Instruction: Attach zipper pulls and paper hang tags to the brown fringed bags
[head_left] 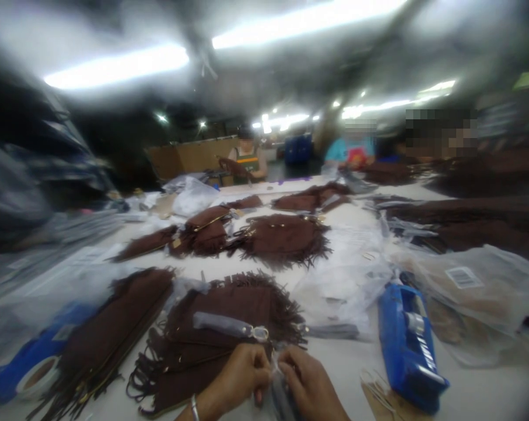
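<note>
Left hand (249,371): fingers curled in, thumb and fingertips pinched on the plastic-covered strip (282,390); metal bangle (194,407) at the wrist.
Right hand (310,383): just beside the left, thumb and fingertips also pinched on that strip.
Strip: between the 2 hands at the near edge of view, lower end running down out of the picture; blurred there, so it is probably a wrapped strap, can't confirm.
Near bag (233,301): brown, fringed, lying flat just beyond and left of the hands; gold-coloured clasp (259,333) and a grey plastic sleeve (220,323) on top of it.
Left bag (119,316): brown, fringed, zip along its edge, lying slantwise.
Middle bag (286,237): brown, fringed, flat, beyond the near bag; more brown pieces around it.
Tape dispensers: 2, both blue. Right dispenser (407,345) near the right hand; left dispenser (14,365) at far left, with a tape roll (38,377).
Clear plastic: sheets (338,286) between middle bag and right dispenser; bag with barcode label (464,277) at right.
White cord (380,393): on a brown card, just below right dispenser.
Co-workers: 3 people across the table; 1 in a striped apron (246,161), 1 in a blue top (336,151).
</note>
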Demonstrator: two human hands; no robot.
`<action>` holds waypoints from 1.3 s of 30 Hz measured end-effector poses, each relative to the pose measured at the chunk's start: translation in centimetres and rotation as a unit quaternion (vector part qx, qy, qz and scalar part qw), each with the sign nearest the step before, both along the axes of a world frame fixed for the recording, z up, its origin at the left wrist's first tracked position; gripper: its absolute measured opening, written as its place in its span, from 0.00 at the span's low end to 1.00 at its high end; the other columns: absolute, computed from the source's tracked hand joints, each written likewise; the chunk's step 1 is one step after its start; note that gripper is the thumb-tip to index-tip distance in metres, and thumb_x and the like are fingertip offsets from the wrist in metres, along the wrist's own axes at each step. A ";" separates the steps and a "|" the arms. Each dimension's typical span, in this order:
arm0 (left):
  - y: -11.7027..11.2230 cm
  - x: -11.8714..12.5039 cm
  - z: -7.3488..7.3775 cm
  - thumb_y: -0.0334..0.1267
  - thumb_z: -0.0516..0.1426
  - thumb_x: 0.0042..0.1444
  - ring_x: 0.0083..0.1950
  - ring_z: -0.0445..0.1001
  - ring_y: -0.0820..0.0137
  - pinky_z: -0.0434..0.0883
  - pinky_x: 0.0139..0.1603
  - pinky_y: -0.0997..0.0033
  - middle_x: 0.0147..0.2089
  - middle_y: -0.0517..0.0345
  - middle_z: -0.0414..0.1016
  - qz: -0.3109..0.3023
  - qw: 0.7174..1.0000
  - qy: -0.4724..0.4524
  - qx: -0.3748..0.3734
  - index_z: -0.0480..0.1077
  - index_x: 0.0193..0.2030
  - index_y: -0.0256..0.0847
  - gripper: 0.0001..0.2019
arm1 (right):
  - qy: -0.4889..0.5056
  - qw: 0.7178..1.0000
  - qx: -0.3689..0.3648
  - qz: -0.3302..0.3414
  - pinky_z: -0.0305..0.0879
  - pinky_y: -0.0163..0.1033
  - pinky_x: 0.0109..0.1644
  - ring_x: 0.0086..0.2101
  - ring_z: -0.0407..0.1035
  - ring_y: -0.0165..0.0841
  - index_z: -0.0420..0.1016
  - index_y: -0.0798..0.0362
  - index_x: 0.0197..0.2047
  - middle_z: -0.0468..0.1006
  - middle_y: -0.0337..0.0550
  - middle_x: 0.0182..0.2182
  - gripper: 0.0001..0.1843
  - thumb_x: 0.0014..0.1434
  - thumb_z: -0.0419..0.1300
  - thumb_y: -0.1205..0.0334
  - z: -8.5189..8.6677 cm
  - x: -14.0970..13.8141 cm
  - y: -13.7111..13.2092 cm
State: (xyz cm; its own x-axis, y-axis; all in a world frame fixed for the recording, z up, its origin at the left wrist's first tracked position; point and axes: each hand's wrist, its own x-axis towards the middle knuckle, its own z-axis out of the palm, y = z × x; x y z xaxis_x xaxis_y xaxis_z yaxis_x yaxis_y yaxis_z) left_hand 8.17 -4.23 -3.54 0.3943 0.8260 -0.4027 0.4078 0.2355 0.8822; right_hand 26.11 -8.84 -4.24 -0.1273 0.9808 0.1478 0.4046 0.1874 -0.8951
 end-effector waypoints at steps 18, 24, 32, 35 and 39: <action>0.3 0.1 1.5 0.26 0.55 0.47 0.30 0.67 0.71 0.54 0.30 0.73 0.29 0.61 0.74 -0.111 0.921 0.248 0.278 0.68 0.29 0.40 0.05 | 0.089 0.993 -0.077 -0.027 0.61 0.35 0.38 0.34 0.71 0.35 0.75 0.52 0.30 0.78 0.40 0.29 0.08 0.55 0.55 0.63 -1.4 -0.6 1.1; 0.5 0.0 1.5 0.27 0.56 0.49 0.32 0.70 0.70 0.56 0.30 0.74 0.30 0.60 0.74 -0.127 0.918 0.268 0.261 0.69 0.29 0.40 0.05 | 0.077 0.995 -0.067 -0.008 0.61 0.36 0.37 0.33 0.71 0.35 0.73 0.52 0.30 0.77 0.39 0.29 0.08 0.58 0.55 0.60 -2.3 -1.0 1.4; 0.7 -1.1 2.6 0.33 0.52 0.62 0.36 0.73 0.67 0.63 0.35 0.73 0.35 0.58 0.75 -0.148 0.862 0.340 0.345 0.69 0.35 0.41 0.06 | 0.075 0.995 -0.056 -0.036 0.60 0.36 0.37 0.32 0.70 0.34 0.72 0.51 0.31 0.75 0.38 0.28 0.10 0.60 0.53 0.59 -1.9 -0.7 2.1; 1.4 -1.7 2.8 0.35 0.47 0.66 0.39 0.74 0.66 0.67 0.38 0.71 0.44 0.54 0.73 -0.151 0.814 0.389 0.404 0.67 0.42 0.40 0.08 | 0.079 0.993 -0.052 -0.064 0.61 0.37 0.37 0.32 0.69 0.34 0.71 0.51 0.32 0.75 0.39 0.28 0.10 0.61 0.53 0.57 -2.2 -0.4 2.8; 3.0 -2.2 2.4 0.37 0.52 0.64 0.45 0.75 0.64 0.71 0.42 0.67 0.62 0.48 0.62 -0.179 0.768 0.432 0.438 0.56 0.61 0.41 0.20 | 0.075 0.993 -0.040 -0.079 0.61 0.37 0.38 0.32 0.69 0.35 0.71 0.50 0.33 0.76 0.39 0.29 0.09 0.60 0.53 0.57 -2.8 -0.2 3.8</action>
State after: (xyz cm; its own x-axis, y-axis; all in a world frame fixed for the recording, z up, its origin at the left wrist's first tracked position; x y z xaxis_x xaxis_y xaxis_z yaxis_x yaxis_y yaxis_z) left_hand 6.00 -1.26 -1.11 0.5579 0.8299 0.0059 0.8299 -0.5579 0.0024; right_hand 25.93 -5.01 -7.07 0.0460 0.9961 0.0751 0.2851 0.0589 -0.9567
